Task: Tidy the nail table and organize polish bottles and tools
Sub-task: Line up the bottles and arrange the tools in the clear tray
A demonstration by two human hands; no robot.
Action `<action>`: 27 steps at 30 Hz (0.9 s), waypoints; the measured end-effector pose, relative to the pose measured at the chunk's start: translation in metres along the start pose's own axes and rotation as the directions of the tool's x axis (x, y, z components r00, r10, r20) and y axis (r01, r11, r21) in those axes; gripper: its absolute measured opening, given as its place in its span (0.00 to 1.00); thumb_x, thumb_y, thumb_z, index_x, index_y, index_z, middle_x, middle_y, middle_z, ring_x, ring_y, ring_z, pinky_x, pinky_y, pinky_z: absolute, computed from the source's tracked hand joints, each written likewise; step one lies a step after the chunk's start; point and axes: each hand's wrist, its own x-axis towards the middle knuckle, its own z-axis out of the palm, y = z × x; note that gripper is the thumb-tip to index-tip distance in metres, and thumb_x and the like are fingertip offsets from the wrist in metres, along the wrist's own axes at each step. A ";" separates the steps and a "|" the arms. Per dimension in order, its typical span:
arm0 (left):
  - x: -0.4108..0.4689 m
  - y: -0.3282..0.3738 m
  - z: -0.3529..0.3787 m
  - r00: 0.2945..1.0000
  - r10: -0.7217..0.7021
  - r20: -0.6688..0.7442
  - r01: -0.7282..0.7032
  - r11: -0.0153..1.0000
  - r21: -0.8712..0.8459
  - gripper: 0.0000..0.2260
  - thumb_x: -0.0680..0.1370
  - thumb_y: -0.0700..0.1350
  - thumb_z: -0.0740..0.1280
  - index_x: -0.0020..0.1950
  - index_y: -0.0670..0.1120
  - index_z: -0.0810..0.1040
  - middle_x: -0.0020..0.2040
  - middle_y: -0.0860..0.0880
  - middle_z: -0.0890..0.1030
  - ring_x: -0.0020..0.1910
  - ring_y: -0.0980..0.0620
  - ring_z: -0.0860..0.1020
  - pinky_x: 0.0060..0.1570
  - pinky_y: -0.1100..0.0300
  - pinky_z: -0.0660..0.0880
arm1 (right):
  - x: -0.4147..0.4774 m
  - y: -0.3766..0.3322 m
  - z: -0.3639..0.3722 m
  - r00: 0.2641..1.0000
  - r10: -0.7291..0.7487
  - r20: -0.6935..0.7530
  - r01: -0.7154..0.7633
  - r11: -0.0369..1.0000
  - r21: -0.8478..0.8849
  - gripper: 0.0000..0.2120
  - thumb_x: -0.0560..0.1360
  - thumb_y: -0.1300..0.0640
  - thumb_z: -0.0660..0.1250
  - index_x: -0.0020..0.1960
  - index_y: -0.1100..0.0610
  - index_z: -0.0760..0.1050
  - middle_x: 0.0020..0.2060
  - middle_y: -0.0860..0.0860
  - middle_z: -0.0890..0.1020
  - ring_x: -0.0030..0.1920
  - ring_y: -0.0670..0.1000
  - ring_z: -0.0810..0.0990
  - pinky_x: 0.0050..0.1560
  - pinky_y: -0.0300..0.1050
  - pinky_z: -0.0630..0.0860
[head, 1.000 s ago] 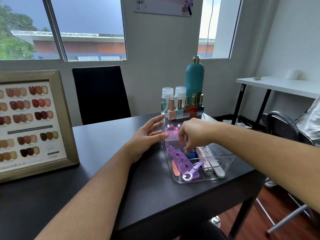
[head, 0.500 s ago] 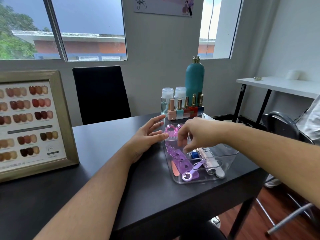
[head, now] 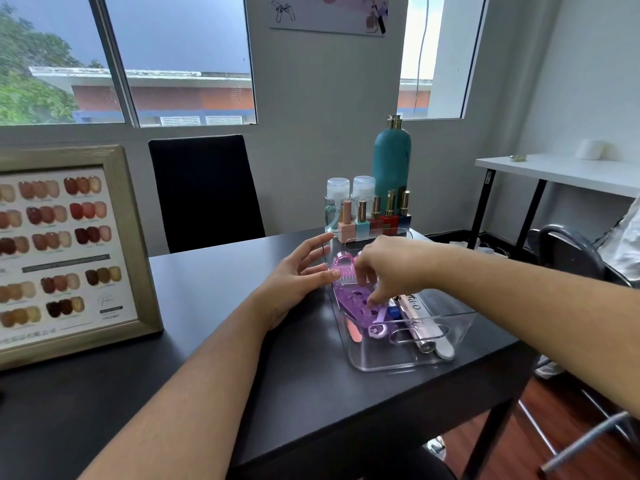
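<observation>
On the black desk (head: 207, 341), the left hand (head: 294, 284), fingers straight, touches the clear plastic tray (head: 398, 360); the right hand (head: 391, 268) reaches inside, grasp unclear.

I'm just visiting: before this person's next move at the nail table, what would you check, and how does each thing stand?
1. Clear bin sits fully on the table: ok.
2. Left hand braces the bin's side, fingers straight: ok.
3. Right hand has a grip on a purple tool: cannot tell, fingertips hidden.
4. Polish bottles stand upright behind the bin: ok.
5. Nail file lies inside the bin: ok.
</observation>
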 end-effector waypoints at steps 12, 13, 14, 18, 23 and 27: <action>0.001 0.000 -0.001 1.000 -0.002 0.008 0.002 1.000 0.010 0.28 0.64 0.50 0.74 0.61 0.65 0.72 0.71 0.48 0.69 0.67 0.48 0.70 0.65 0.54 0.69 | -0.018 0.002 -0.007 0.999 -0.052 -0.005 0.052 0.983 0.178 0.03 0.71 0.55 0.72 0.44 0.53 0.80 0.41 0.49 0.82 0.33 0.42 0.73 0.34 0.33 0.66; 0.001 0.000 -0.001 1.000 -0.003 0.008 0.003 1.000 0.012 0.28 0.64 0.50 0.74 0.61 0.65 0.72 0.71 0.48 0.69 0.67 0.48 0.70 0.64 0.54 0.69 | -0.020 0.003 -0.009 0.998 -0.055 -0.006 0.055 0.984 0.170 0.04 0.71 0.56 0.73 0.45 0.52 0.80 0.41 0.48 0.82 0.33 0.42 0.73 0.33 0.32 0.65; 0.002 -0.001 -0.001 1.000 -0.004 0.006 0.004 1.000 0.013 0.28 0.64 0.50 0.74 0.62 0.65 0.72 0.71 0.48 0.69 0.67 0.49 0.70 0.64 0.54 0.69 | -0.022 0.003 -0.010 0.998 -0.059 0.002 0.058 0.986 0.154 0.05 0.71 0.57 0.72 0.46 0.51 0.80 0.40 0.48 0.82 0.34 0.42 0.75 0.33 0.32 0.66; 0.002 -0.001 -0.001 1.000 -0.005 0.009 0.005 1.000 0.011 0.28 0.64 0.50 0.74 0.62 0.64 0.72 0.71 0.48 0.68 0.67 0.49 0.70 0.66 0.51 0.68 | -0.024 0.002 -0.006 0.996 -0.069 0.053 0.068 0.997 0.019 0.10 0.72 0.59 0.71 0.52 0.51 0.81 0.44 0.50 0.82 0.45 0.50 0.79 0.44 0.42 0.75; 0.002 0.000 0.000 1.000 -0.010 0.006 0.010 1.000 0.008 0.29 0.63 0.51 0.74 0.62 0.63 0.72 0.71 0.48 0.69 0.67 0.48 0.70 0.67 0.49 0.67 | -0.022 0.002 -0.002 0.992 -0.106 0.061 0.108 0.994 -0.028 0.04 0.71 0.58 0.72 0.46 0.52 0.81 0.46 0.49 0.81 0.49 0.50 0.77 0.52 0.48 0.76; 0.002 0.000 -0.001 1.000 -0.015 0.003 0.015 1.000 0.010 0.30 0.64 0.49 0.74 0.64 0.62 0.71 0.71 0.48 0.69 0.67 0.48 0.70 0.67 0.50 0.68 | -0.025 0.003 -0.003 0.988 -0.119 0.094 0.117 0.993 0.024 0.04 0.70 0.53 0.72 0.42 0.50 0.78 0.42 0.46 0.78 0.43 0.44 0.75 0.43 0.40 0.74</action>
